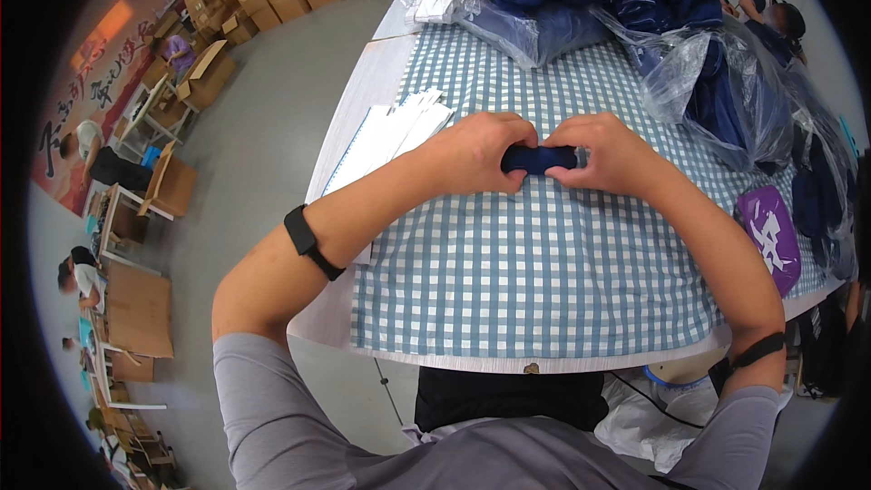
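L hand (476,156): fingers closed round left end of rolled navy cloth (538,160)
R hand (610,156): pinching its right end
surface: checked tablecloth (544,272)

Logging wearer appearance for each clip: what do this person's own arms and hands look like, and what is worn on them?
Both hands are bare: left hand, right hand, no gloves or rings visible. A black band circles the left forearm, and a thinner black strap the right. Grey sleeves cover the upper arms; the forearms are uncovered.
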Action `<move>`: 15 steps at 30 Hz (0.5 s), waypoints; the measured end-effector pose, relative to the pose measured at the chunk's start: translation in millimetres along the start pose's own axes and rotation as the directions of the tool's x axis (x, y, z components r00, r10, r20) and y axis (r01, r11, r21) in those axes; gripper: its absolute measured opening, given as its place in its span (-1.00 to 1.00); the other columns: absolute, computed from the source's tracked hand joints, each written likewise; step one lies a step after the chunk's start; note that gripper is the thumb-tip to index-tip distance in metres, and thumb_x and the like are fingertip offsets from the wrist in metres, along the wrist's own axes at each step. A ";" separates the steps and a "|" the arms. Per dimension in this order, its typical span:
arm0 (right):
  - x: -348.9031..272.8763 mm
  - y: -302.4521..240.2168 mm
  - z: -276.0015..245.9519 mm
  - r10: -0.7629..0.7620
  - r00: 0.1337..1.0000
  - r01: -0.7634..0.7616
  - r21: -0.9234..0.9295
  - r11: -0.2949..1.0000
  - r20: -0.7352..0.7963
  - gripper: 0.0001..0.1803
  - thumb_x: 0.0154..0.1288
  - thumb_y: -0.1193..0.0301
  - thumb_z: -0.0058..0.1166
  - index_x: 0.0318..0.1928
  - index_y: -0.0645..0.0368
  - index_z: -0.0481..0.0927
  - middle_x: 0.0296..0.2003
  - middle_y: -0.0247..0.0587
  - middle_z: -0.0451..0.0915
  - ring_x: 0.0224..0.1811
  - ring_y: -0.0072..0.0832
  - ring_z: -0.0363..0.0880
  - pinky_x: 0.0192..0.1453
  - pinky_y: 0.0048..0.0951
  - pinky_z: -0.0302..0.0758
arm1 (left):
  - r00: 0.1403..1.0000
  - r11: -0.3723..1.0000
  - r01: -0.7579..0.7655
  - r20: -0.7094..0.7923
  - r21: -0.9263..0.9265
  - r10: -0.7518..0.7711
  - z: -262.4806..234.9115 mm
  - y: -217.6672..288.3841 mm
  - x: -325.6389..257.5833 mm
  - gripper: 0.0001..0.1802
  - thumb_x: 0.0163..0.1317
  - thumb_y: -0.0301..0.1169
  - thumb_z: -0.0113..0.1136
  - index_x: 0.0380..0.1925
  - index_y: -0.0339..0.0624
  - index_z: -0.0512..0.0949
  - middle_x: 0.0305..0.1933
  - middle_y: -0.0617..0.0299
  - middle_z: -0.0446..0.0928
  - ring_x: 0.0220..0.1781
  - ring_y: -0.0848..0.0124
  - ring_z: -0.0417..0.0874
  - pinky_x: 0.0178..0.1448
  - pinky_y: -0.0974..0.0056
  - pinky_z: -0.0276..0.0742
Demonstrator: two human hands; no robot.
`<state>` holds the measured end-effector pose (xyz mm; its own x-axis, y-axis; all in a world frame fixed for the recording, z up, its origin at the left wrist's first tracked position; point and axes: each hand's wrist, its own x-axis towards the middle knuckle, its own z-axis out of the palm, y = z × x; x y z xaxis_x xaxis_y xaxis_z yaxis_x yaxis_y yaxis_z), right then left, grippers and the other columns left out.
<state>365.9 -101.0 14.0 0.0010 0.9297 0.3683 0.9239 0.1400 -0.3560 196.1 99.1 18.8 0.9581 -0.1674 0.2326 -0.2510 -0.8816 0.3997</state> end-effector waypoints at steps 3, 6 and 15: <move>-11.0 -25.4 -15.7 0.136 0.989 -0.142 0.116 0.983 0.061 -0.62 0.19 0.39 0.56 0.00 0.28 0.86 -0.13 -0.09 0.87 -0.09 -0.27 0.87 0.12 -0.31 0.78 | 0.994 0.981 0.098 0.068 -0.167 -0.087 -17.8 23.5 -9.6 -0.56 0.12 -0.44 0.54 0.04 -0.29 0.74 -0.03 0.02 0.79 0.01 0.14 0.82 0.20 0.13 0.75; -27.0 -61.0 -33.8 0.325 0.940 -0.325 0.577 0.749 0.107 -0.61 0.20 0.49 0.54 0.02 0.42 0.84 -0.14 -0.04 0.86 -0.07 -0.35 0.86 0.20 -0.30 0.77 | 0.992 0.935 0.128 0.035 -0.332 -0.124 -40.5 55.9 -31.5 -0.56 0.11 -0.45 0.55 0.04 -0.30 0.76 -0.01 0.05 0.82 0.01 0.26 0.85 0.25 0.16 0.74; -61.4 -105.5 -33.8 0.362 0.878 -0.440 0.827 0.351 0.313 -0.67 0.27 0.54 0.53 0.02 0.41 0.83 -0.19 -0.10 0.86 -0.16 -0.54 0.82 0.03 -0.51 0.74 | 0.959 0.593 0.261 0.136 -0.761 -0.248 -32.2 100.6 -76.3 -0.59 0.26 -0.56 0.52 0.12 -0.42 0.77 0.03 0.04 0.82 0.12 0.33 0.84 0.35 0.19 0.73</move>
<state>281.3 -184.3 58.0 0.2160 0.9736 -0.0745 0.0075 -0.0780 -0.9969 93.2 37.3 69.8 1.0000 -0.0020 0.0034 -0.0037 -0.2310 0.9729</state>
